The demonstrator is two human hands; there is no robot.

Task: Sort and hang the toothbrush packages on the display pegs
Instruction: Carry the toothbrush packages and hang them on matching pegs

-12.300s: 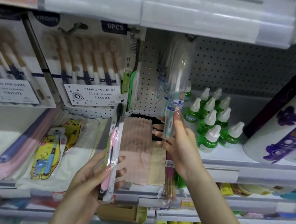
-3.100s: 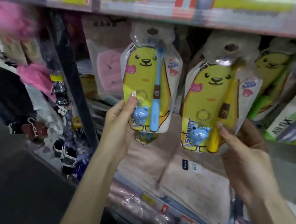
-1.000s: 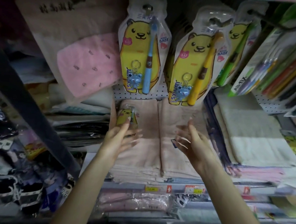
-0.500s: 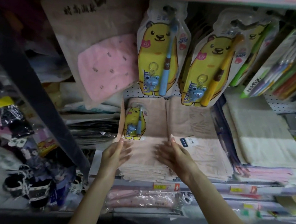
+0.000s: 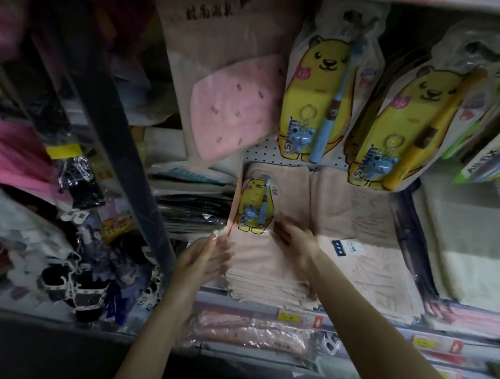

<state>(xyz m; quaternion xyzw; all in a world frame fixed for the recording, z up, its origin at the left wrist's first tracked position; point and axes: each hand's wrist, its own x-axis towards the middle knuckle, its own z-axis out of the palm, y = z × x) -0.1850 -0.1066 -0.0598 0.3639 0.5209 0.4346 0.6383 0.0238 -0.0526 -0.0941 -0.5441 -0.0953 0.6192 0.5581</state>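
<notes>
Fingers (image 5: 221, 247) of left hand (image 5: 202, 261) and right hand (image 5: 296, 243) lie straight, empty, over peach towels (image 5: 265, 270) below the pegboard (image 5: 264, 153)

Toothbrush package (image 5: 255, 205) lies on towels (image 5: 291, 193); left hand (image 5: 205, 260), right hand (image 5: 297, 241) near, fingers straight.

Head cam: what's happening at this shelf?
A person is stocking bear toothbrush packages. The blue-brush package and the yellow-brush package hang on pegs. A third, loose package lies on the towel stack, not yet hung. The right hand reaches to its lower right corner and the left hand is at the stack's left edge. Neither plainly grips it; both are motion-blurred.
</notes>
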